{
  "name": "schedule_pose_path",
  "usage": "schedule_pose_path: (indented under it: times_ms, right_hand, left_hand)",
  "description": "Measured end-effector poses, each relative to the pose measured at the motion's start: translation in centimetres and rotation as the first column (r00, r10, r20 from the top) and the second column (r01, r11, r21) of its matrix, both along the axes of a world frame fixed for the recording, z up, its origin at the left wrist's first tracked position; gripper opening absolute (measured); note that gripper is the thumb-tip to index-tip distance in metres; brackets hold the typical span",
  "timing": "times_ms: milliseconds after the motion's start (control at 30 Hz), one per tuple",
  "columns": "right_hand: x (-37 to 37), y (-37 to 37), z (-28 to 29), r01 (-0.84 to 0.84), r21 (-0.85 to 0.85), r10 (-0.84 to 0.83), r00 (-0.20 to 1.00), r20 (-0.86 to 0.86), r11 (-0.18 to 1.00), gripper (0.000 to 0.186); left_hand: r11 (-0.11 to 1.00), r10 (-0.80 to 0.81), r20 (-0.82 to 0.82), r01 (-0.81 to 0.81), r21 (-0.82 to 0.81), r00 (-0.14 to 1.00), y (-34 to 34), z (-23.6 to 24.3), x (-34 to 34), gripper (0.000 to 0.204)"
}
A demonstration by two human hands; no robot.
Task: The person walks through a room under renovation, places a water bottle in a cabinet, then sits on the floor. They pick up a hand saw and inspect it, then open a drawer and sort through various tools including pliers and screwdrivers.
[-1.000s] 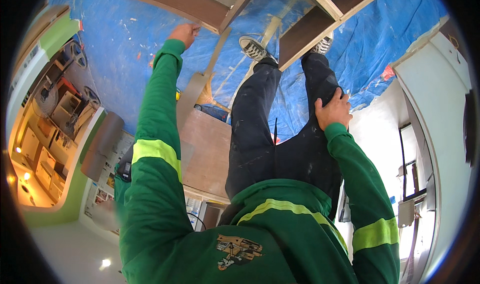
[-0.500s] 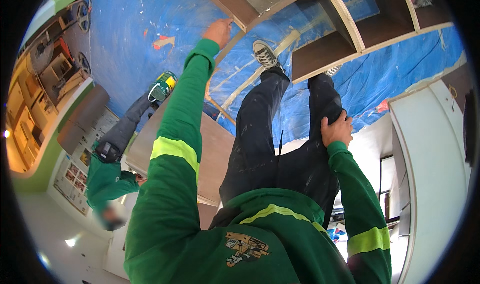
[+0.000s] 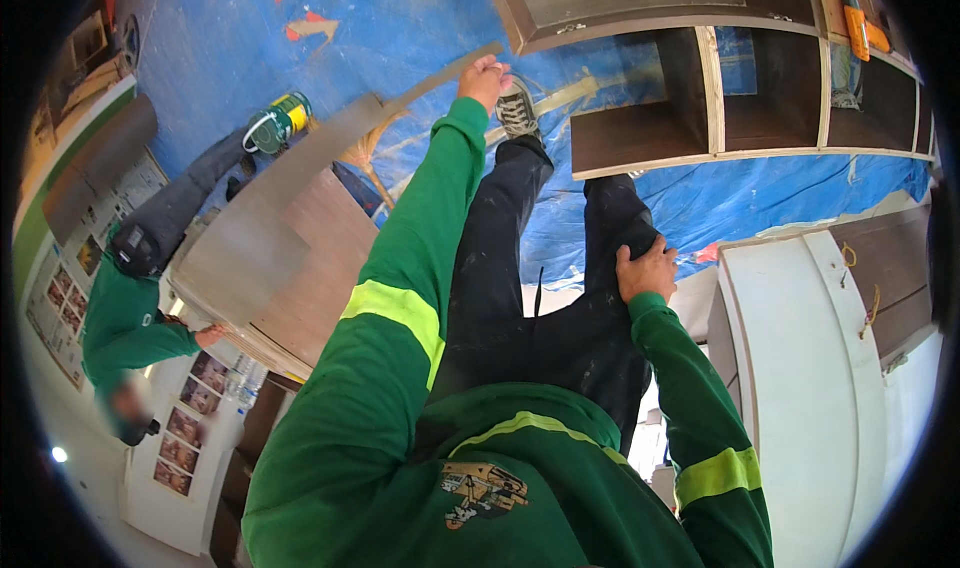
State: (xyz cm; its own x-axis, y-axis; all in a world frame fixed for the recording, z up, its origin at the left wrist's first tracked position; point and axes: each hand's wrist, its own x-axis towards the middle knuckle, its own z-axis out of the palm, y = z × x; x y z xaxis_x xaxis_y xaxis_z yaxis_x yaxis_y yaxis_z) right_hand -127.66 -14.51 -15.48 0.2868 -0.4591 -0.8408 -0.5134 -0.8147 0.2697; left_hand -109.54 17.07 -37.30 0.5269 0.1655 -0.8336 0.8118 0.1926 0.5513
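Note:
My left hand (image 3: 485, 81) is closed with its fingers pinched on a long thin brown strip (image 3: 430, 85), which trails to the left. Its far part is smeared by motion and seems wider, so I cannot make out its full shape. Beyond the hand stands a dark brown cabinet frame (image 3: 718, 154) with open compartments, and a brown framed panel (image 3: 625, 33) rises along its far side. My right hand (image 3: 648, 270) lies on my right thigh, fingers spread, holding nothing.
Blue sheeting (image 3: 410, 18) covers the floor. A green paint can (image 3: 280, 123), a broom (image 3: 372, 158) and a wooden board (image 3: 310, 248) are on the left, near a co-worker (image 3: 125, 298). An orange hand tool (image 3: 857, 30) lies at the cabinet's far right; a white panel (image 3: 800, 348) stands right.
My left hand has moved right, away from the panel's corner, and the strip swings with it. My right hand stays on my thigh. The view has shifted, bringing the orange tool in.

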Motion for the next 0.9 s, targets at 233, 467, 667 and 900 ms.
schedule_pose_path:
  times_ms: [233,467,667,900]
  right_hand:
    - [-1.0,1.2,0.2,-0.023,-0.019,0.023,1.000,0.009,1.000,0.078]
    - [-2.7,1.3,0.4,0.030,-0.008,-0.029,0.998,0.059,1.000,0.076]
    - [-4.0,1.7,0.5,0.076,-0.022,-0.074,0.996,0.058,0.997,0.075]
    - [-4.6,1.0,0.8,0.145,0.007,-0.146,0.987,0.074,0.989,0.076]
  left_hand:
    - [0.618,0.554,-0.341,-0.650,-0.443,0.759,-4.7,0.5,-1.5,0.049]
    - [0.430,0.669,-0.297,-0.681,-0.593,0.681,-5.9,-0.6,0.1,0.056]
    - [0.393,0.674,-0.249,-0.624,-0.676,0.695,-6.5,-0.1,-0.7,0.073]
    - [0.463,0.677,-0.194,-0.615,-0.638,0.710,-7.3,0.9,-1.0,0.071]
